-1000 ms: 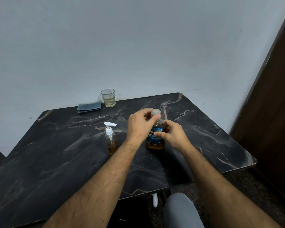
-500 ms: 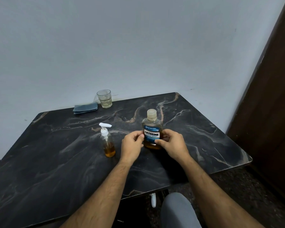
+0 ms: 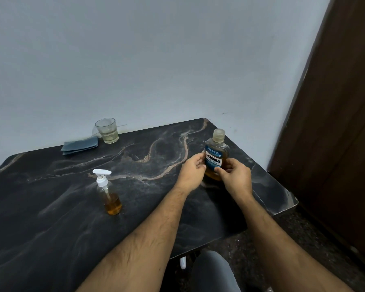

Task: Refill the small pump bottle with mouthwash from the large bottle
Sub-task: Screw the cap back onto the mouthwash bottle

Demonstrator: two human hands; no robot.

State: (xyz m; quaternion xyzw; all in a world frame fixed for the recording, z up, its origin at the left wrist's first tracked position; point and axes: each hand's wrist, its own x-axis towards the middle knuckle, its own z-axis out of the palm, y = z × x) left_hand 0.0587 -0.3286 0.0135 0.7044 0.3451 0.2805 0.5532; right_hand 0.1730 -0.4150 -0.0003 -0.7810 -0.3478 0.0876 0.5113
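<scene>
The large mouthwash bottle (image 3: pixel 216 152), amber liquid with a blue and white label and its clear cap on, stands upright on the dark marble table (image 3: pixel 51 218) near the right edge. My left hand (image 3: pixel 193 172) touches its left side and my right hand (image 3: pixel 235 177) grips its lower right side. The small pump bottle (image 3: pixel 109 197), clear with a white pump head and amber liquid in its lower part, stands upright well to the left, untouched.
A glass tumbler (image 3: pixel 107 130) with a little pale liquid and a folded blue-grey cloth (image 3: pixel 80 145) sit at the table's back edge by the white wall. A dark wooden door (image 3: pixel 335 144) rises on the right. My grey-clad knee (image 3: pixel 213 272) shows below the table.
My left hand came off the cap and dropped to the bottle's side. Both hands have shifted the large bottle rightward, away from the pump bottle.
</scene>
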